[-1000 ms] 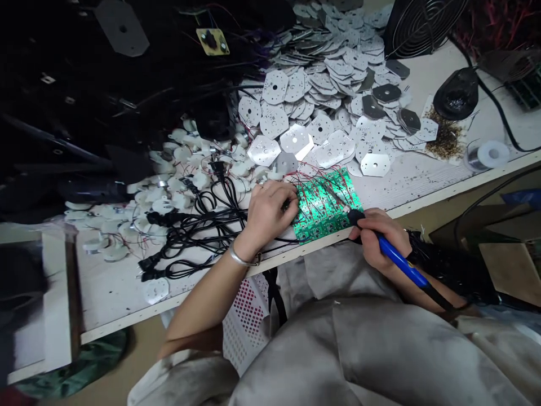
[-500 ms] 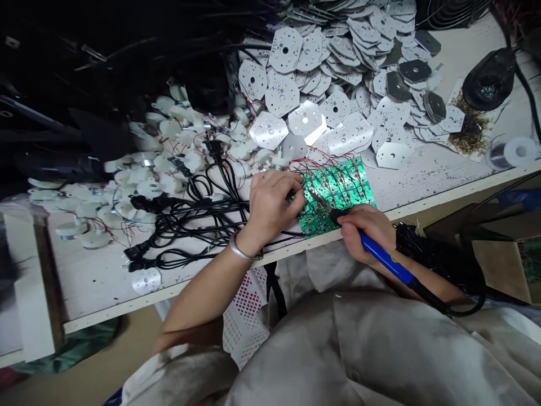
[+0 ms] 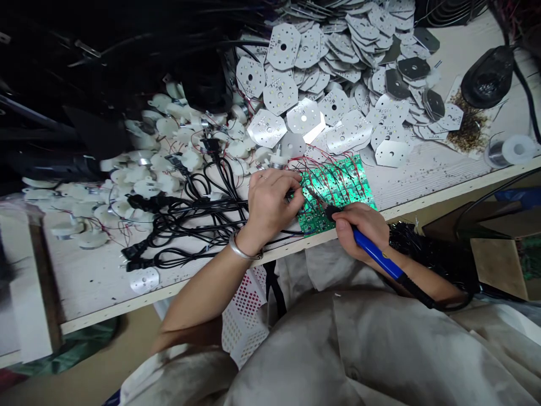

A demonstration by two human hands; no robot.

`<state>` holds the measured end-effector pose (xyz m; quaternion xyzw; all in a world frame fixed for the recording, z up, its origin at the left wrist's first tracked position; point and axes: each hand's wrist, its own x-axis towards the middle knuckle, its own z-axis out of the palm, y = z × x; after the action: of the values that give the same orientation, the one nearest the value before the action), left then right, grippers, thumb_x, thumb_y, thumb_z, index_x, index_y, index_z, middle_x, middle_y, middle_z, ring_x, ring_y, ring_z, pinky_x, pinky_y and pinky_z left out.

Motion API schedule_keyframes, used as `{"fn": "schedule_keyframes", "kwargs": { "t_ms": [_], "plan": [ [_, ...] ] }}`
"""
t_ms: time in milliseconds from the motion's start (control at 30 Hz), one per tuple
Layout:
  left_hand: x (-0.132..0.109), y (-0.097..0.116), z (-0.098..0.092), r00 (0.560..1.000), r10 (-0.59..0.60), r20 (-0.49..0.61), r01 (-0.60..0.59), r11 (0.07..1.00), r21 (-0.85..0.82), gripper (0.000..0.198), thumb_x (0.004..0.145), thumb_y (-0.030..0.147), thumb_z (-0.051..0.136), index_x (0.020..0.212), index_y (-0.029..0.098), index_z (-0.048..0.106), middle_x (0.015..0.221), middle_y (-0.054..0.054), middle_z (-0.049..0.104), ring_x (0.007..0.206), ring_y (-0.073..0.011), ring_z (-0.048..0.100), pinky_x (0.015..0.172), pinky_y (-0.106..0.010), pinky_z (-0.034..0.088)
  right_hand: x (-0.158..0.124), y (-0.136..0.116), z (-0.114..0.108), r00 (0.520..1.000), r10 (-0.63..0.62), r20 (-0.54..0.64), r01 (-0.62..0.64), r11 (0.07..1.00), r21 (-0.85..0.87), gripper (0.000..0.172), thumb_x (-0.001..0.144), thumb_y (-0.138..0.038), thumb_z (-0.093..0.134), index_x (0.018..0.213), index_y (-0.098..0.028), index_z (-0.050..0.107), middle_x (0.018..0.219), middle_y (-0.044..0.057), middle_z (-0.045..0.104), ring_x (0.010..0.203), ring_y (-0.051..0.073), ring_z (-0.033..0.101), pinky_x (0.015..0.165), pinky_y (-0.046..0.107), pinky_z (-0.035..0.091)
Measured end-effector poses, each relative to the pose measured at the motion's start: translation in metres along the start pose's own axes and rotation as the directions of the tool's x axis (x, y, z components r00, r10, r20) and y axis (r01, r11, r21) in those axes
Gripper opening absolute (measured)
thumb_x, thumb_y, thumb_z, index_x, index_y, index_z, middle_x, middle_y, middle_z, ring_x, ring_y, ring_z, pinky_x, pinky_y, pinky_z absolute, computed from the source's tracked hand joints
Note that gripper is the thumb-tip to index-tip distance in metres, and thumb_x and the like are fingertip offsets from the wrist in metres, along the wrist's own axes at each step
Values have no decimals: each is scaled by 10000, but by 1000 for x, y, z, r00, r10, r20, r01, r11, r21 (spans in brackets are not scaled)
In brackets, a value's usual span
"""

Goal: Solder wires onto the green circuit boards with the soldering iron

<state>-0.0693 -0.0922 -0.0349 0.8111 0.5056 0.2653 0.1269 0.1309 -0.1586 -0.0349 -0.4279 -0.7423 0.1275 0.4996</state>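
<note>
A green circuit board panel (image 3: pixel 359 183), with rows of red and black wires standing off it, lies at the table's front edge. My left hand (image 3: pixel 273 206) rests at its left side, thumb and fingers pinched round what looks like the end of a black cord; the fingers partly hide it. My right hand (image 3: pixel 359 228) grips a blue-handled soldering iron (image 3: pixel 378 255) like a pen. The iron's tip points left, onto or just over the wired area of the board; contact is too small to tell. Bundled black power cords (image 3: pixel 203 225) lie left of my left hand.
White motor-like parts (image 3: pixel 169 135) with thin wires are heaped at the left. Metal LED plates (image 3: pixel 281 93) pile up behind the board. On the right are a solder spool (image 3: pixel 513 151), a black iron holder (image 3: pixel 488 79) and dark residue. The table's front edge (image 3: pixel 443 194) runs close to my body.
My right hand and the soldering iron have shifted slightly left and up over the board. My left hand keeps its pinch in nearly the same place. The whole view has moved slightly.
</note>
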Motion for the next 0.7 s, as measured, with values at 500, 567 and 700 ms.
{"fn": "schedule_keyframes", "kwargs": {
  "t_ms": [500,567,700],
  "plan": [
    [-1,-1,2,998,39,-46,-39,999,-7,116,814,150,627,727,224,607,939,-4,777,901,-226,685,882,-426,408,15,-16,-9,998,63,13,-61,993,-99,125,964,-197,536,920,-254,638,720,-18,748,611,142,702,589,270,572],
    [0,-2,2,999,29,-27,-29,1000,-8,117,815,158,626,721,224,602,938,-8,776,903,-227,684,894,-430,410,15,-19,-17,994,108,8,-107,991,-80,121,957,-184,547,956,-258,642,705,-24,740,641,148,715,627,277,587],
    [1,-2,2,1000,9,-6,-9,1000,-4,120,819,166,614,717,225,595,938,-16,773,905,-228,677,915,-439,411,14,-23,-25,994,107,-5,-107,994,-31,151,939,-147,557,998,-261,636,661,-40,714,652,151,718,672,288,602]
  ]
}}
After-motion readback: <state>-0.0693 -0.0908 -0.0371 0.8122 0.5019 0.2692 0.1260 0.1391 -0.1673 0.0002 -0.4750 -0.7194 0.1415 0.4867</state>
